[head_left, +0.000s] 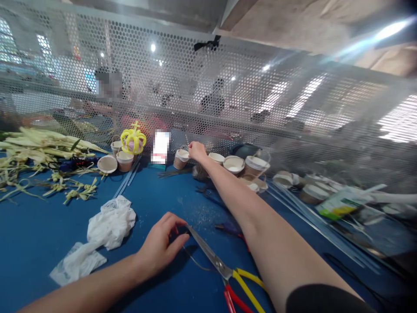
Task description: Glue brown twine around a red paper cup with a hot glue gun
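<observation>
at the far side of the blue table point(39, 243), by the mesh wall point(260, 87), the right hand point(197, 152) touches the rim of a small brown cup point(180, 160). its fingers are curled in, but i cannot tell if they pinch the rim or only rest on it. on the near side, the left hand point(161, 245) lies on the table with its fingers bent and a bit spread. it holds nothing. its thumb is just beside the tip of the scissors point(215, 260). the scissors lie with blades together and their yellow and red handles at the near right.

i think the work is partway. 1 yellow crown point(133, 139) looks woven and sits on cups at the far left. more cups point(233, 164) stand in a row along the wall to the right, and some look filled with something white. a big heap of pale leaf strips point(39, 145) lies loose at the far left, so a lot looks not used yet.

the middle of the table is open, so arms can move there. the wall stops any reach past the cups. a white plastic bag point(109, 226) lies just left of the left hand. long clear sticks point(312, 219) lie on the right. the sharp scissors lie between the 2 arms.
</observation>
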Motion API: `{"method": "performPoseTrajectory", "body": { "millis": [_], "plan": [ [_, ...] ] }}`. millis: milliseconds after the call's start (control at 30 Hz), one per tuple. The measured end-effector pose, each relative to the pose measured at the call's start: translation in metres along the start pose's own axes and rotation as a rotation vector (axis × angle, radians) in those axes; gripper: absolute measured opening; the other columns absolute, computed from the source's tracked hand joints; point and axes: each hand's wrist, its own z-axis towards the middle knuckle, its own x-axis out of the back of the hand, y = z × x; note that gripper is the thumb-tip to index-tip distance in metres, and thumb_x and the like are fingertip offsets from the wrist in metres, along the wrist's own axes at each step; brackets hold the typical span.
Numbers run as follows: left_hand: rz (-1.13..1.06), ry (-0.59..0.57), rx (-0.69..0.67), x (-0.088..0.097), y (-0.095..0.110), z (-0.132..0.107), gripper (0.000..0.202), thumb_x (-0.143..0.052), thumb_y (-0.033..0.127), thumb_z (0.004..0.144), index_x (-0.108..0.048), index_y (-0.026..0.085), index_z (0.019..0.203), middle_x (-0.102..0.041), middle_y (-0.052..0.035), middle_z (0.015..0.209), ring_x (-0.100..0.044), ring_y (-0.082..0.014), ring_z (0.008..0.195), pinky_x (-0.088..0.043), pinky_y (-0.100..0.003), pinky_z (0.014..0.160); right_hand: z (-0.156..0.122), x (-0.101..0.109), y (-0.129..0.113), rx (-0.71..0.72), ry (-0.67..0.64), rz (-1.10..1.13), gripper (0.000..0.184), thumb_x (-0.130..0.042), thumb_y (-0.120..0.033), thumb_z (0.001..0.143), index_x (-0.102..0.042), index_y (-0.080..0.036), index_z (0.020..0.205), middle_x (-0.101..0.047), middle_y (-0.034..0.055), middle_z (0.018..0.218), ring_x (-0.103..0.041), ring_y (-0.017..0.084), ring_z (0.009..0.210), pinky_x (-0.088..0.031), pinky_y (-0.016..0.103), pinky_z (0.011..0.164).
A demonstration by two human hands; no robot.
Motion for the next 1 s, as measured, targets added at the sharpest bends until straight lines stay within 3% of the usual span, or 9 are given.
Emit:
{"method": "performPoseTrajectory", "body": {
  "millis": [200,500,833,1000],
  "plan": [
    [0.006,-0.005,0.002,0.001,0.001,0.000,0.017,-0.050,0.024,0.080,-0.056,0.017,0.094,-0.052,-0.0033,0.080,-0.049,-0.0144,0.068,-0.042,-0.027,0.062,-0.004,0.007,0.009,0.028,-0.031,-0.064,0.030,-0.050,-0.029,0.085,-0.051,-0.015,0.111,-0.053,0.0079,0.111,-0.056,0.019,0.093,-0.047,0.038,0.077],
    [-0.009,-0.019,-0.008,0.000,-0.002,-0.003,0.015,-0.048,0.024,0.082,-0.055,0.018,0.094,-0.051,-0.0024,0.081,-0.049,-0.0134,0.068,-0.042,-0.027,0.063,-0.019,0.052,0.053,-0.007,-0.097,-0.334,0.029,-0.049,-0.030,0.085,-0.051,-0.017,0.111,-0.053,0.0073,0.112,-0.055,0.019,0.093,-0.047,0.039,0.077],
    [-0.023,-0.032,0.007,0.000,-0.002,-0.002,0.015,-0.048,0.025,0.081,-0.055,0.018,0.093,-0.051,-0.0022,0.081,-0.048,-0.0125,0.066,-0.042,-0.026,0.060,-0.020,0.034,0.061,-0.079,-0.234,-0.483,0.031,-0.051,-0.029,0.084,-0.050,-0.014,0.111,-0.053,0.0086,0.111,-0.055,0.019,0.093,-0.047,0.039,0.077],
    [-0.017,-0.030,-0.001,-0.001,-0.002,-0.003,0.014,-0.048,0.024,0.081,-0.055,0.018,0.092,-0.051,-0.0022,0.081,-0.048,-0.0125,0.066,-0.042,-0.026,0.061,-0.017,0.032,0.063,-0.098,-0.229,-0.491,0.031,-0.050,-0.029,0.084,-0.050,-0.015,0.111,-0.053,0.0082,0.111,-0.055,0.019,0.093,-0.047,0.039,0.077]
  ]
}}
